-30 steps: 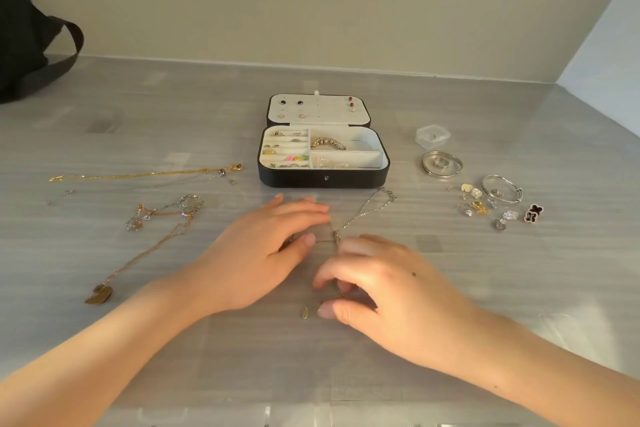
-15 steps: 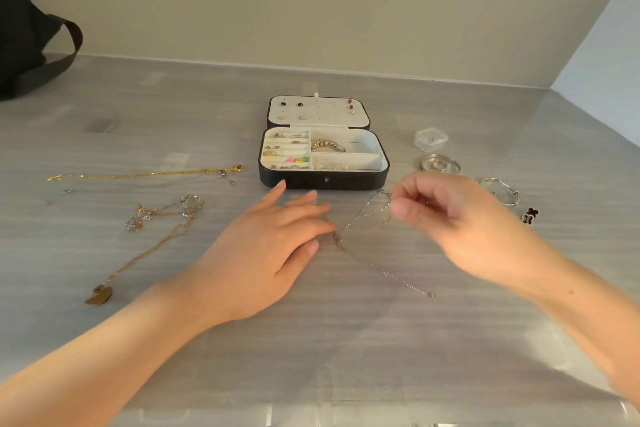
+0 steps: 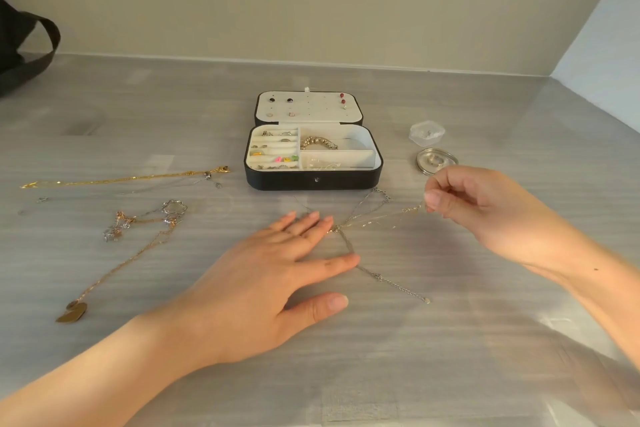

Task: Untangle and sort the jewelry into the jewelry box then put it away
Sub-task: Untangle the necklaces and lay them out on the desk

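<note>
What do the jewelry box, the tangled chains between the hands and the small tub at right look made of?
Jewelry box: black shell with slight sheen, likely faux leather or plastic; pale matte lining, possibly velvety. Tangled chains: fine metal links, silvery and pale gold glints; solid or plated, cannot tell. Small tub: clear plastic, since its contents show through.

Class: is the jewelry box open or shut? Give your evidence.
Open. The jewelry box lies with its lid laid back and its compartments showing.
</note>
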`<state>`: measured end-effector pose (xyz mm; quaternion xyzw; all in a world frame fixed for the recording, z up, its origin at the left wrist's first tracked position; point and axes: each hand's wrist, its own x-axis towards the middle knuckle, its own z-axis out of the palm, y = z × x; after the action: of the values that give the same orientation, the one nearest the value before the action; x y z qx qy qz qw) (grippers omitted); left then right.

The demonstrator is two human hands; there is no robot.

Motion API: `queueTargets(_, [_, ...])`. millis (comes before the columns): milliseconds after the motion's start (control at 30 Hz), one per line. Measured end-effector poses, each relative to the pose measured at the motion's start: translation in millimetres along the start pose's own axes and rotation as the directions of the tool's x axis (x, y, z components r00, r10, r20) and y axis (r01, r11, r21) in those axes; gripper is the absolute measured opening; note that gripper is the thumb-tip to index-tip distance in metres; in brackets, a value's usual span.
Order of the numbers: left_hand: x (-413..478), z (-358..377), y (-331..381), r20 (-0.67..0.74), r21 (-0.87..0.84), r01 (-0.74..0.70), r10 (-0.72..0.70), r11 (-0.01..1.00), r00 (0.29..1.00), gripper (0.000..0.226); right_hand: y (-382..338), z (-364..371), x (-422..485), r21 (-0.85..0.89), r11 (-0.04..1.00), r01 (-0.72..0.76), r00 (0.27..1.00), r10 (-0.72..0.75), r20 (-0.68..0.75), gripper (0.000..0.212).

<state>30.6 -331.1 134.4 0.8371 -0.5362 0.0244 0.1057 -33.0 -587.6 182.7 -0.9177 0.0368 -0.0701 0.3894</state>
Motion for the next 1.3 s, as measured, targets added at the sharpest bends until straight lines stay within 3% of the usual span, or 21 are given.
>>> queueTargets(333, [-2,-3,-4,0.052,-0.260,-0.017,0.032,0.966,0.998,0.042,-11,-2,-1,0.247,0.967,-0.061,0.997,0.048,0.056,0.019])
queueTargets(400, [-2,-6,-5,0.097,-0.283,-0.008,0.037,0.959,0.995,0.041,-12,-4,-4,0.157,0.984,-0.084,0.993,0.069,0.100,0.018])
queueTargets(500, [-3,-11,-4,0.146,-0.314,0.001,0.047,0.949,0.988,0.043,-9,-3,-10,-0.114,0.990,-0.086,0.976,0.107,0.190,0.019])
queueTargets(667, [-3,-17,-4,0.189,-0.357,0.021,0.050,0.934,0.981,0.045,-10,1,-12,-0.431,0.900,-0.070,0.945,0.198,0.260,0.020])
queueTargets(800, [-3,-19,-4,0.195,-0.367,0.018,0.059,0.930,0.979,0.044,-20,-2,-3,-0.473,0.877,-0.082,0.932,0.235,0.274,0.016])
queueTargets(933, [-3,-19,-4,0.200,-0.369,0.020,0.058,0.929,0.978,0.044,-23,10,19,-0.514,0.857,0.047,0.995,0.007,0.103,0.009])
queueTargets(1000, [-3,-20,-4,0.208,-0.369,0.027,0.055,0.929,0.977,0.043,-17,18,29,-0.571,0.814,0.106,0.992,-0.049,0.114,0.017])
queueTargets(1133, [-3,-21,-4,0.213,-0.378,0.030,0.055,0.925,0.976,0.043,-11,19,35,-0.543,0.824,0.159,0.984,-0.089,0.153,0.003])
queueTargets(1300, [-3,-21,-4,0.224,-0.383,0.035,0.056,0.923,0.973,0.043,-9,22,31,-0.603,0.769,0.211,0.976,-0.126,0.180,0.011])
